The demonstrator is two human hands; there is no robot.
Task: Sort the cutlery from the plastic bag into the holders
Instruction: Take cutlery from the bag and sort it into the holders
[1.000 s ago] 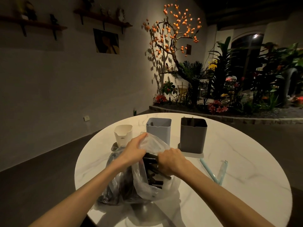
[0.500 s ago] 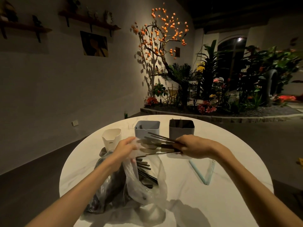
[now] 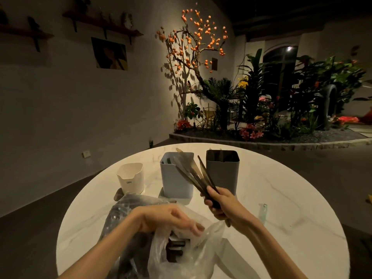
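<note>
Above the blue holder (image 3: pixel 177 176), your right hand (image 3: pixel 221 204) clenches a fanned bundle of cutlery (image 3: pixel 193 172); your left hand (image 3: pixel 171 220) rests relaxed on the plastic bag (image 3: pixel 181 254) nearer you. Loosely bunched, mixed pieces may slip or drop into the wrong holder.

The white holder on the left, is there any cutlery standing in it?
No, the white holder shows only its bare inner wall, while the right hand grips the cutlery bundle.
</note>
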